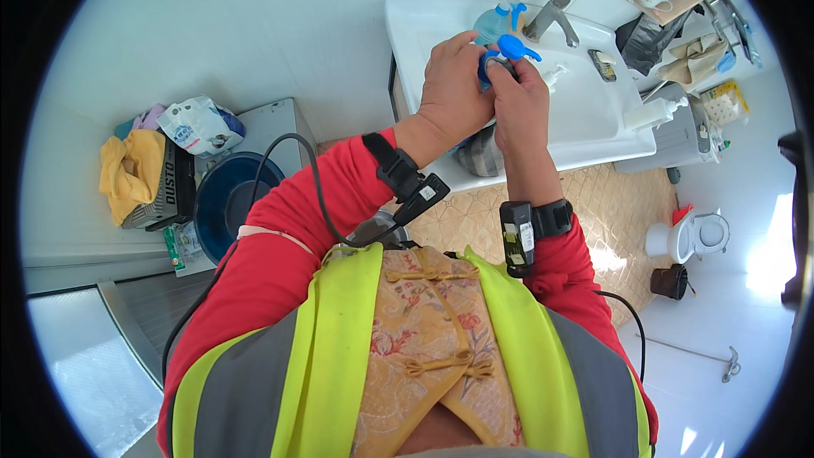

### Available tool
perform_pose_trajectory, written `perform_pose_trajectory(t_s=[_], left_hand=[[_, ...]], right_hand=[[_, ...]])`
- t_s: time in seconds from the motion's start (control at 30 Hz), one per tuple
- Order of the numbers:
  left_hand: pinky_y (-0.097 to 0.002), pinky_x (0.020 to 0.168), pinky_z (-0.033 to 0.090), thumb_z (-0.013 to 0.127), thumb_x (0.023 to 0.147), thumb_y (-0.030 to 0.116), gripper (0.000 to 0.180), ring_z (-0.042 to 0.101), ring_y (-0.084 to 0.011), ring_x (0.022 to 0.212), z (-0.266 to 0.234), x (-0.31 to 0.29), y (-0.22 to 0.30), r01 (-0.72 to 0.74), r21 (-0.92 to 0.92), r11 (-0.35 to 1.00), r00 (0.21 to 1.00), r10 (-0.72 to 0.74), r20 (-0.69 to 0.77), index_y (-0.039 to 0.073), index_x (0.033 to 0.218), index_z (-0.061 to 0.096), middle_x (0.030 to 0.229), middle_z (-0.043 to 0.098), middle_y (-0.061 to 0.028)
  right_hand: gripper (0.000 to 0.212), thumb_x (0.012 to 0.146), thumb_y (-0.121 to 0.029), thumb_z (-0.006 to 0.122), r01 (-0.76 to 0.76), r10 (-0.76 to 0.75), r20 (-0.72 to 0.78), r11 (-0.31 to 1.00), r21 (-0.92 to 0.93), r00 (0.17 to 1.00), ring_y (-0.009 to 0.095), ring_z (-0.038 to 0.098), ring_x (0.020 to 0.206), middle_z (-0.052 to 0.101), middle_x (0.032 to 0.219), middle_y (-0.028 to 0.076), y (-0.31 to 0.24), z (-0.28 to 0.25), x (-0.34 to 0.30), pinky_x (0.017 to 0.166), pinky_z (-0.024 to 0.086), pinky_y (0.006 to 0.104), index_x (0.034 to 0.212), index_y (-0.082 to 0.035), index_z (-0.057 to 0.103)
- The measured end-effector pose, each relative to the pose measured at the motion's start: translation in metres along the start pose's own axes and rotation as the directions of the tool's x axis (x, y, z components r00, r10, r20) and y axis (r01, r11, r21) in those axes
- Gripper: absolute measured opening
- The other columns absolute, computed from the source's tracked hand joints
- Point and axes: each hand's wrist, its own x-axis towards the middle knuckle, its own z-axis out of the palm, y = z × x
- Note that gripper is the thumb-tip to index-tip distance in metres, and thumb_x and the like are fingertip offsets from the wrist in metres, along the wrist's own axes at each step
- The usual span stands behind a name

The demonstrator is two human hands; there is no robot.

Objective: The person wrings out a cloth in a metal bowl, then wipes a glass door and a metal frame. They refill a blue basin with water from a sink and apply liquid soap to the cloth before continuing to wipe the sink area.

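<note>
Washbasin (589, 110), white, chrome tap (551, 19) at the back. Person leans over its left half, red sleeves, black straps at both wrists. Between the two hands, in front of the tap: a blue pump top (511, 46). Strong, even blue, smooth like plastic. Its head is rounded and broad, with a short spout pointing to the person's right and slightly toward them. Lower and to the left, a darker blue ring shows between the fingers; beside it a small grey patch I cannot identify. Whatever lies beneath is covered by the hands.

Left hand (456, 80): fingers curled in around the blue ring from the left, index knuckle bent high. Right hand (521, 106): thumb raised and pressed in just under the head, fingers bent; exact grip of the fingertips hidden. The hands meet at their inner edges.

Just behind, a clear bottle (489, 27) of pale blue liquid, its own pump also blue. Grey checked cloth (482, 154) at the basin's front edge, below the hands.
</note>
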Motion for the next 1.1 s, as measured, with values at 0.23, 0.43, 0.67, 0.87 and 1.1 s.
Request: perform_pose_trajectory(t_s=[0.23,0.43,0.67,0.87,1.1], left_hand=[[-0.0455,0.106,0.034,0.067,0.075,0.016,0.044,0.042,-0.0405,0.125,-0.003,-0.005,-0.005,-0.002,-0.133,0.991,1.0,0.005,0.029,-0.001,0.113,0.055,0.129,0.05,-0.0231],[-0.0452,0.105,0.034,0.067,0.074,0.013,0.042,0.044,-0.0394,0.122,0.005,-0.009,-0.005,0.008,-0.13,0.992,1.0,-0.01,-0.016,0.0,0.112,0.056,0.125,0.052,-0.0219],[-0.0435,0.103,0.037,0.067,0.071,0.012,0.041,0.046,-0.0384,0.118,0.007,-0.008,-0.005,-0.007,-0.124,0.992,0.999,0.003,-0.033,-0.001,0.109,0.057,0.122,0.055,-0.02],[-0.0428,0.101,0.038,0.067,0.07,0.011,0.041,0.047,-0.0382,0.116,0.004,-0.008,-0.002,-0.034,-0.09,0.995,0.998,0.029,-0.054,-0.001,0.108,0.057,0.119,0.056,-0.0195],[-0.0424,0.1,0.039,0.066,0.068,0.01,0.041,0.049,-0.0376,0.113,0.0,-0.007,-0.003,-0.076,-0.133,0.988,0.993,0.063,-0.098,-0.001,0.106,0.057,0.115,0.058,-0.0186]], right_hand=[[0.021,0.082,-0.011,0.064,0.0,0.002,-0.056,0.999,0.042,0.998,0.009,0.056,0.079,0.062,0.089,0.004,0.0,0.011,0.008,0.07,0.046,0.0229,0.1,0.002,0.064],[0.017,0.084,-0.009,0.062,-0.01,0.012,-0.117,1.0,0.024,0.993,0.009,0.054,0.078,0.061,0.09,0.003,0.004,0.013,0.007,0.068,0.045,0.0229,0.098,0.0,0.063],[0.025,0.086,-0.003,0.053,-0.089,0.063,0.126,0.973,0.213,0.99,0.013,0.055,0.091,0.062,0.102,0.005,-0.009,-0.014,0.004,0.083,0.044,0.0249,0.108,0.003,0.064],[0.028,0.085,-0.001,0.053,-0.087,0.068,0.093,0.973,0.212,0.993,0.013,0.057,0.089,0.064,0.102,0.006,-0.008,-0.009,0.004,0.084,0.045,0.0247,0.11,0.004,0.064],[0.027,0.085,-0.002,0.053,-0.087,0.064,0.126,0.978,0.189,0.99,0.012,0.057,0.09,0.064,0.1,0.005,-0.008,-0.012,0.004,0.084,0.044,0.0236,0.108,0.003,0.065]])
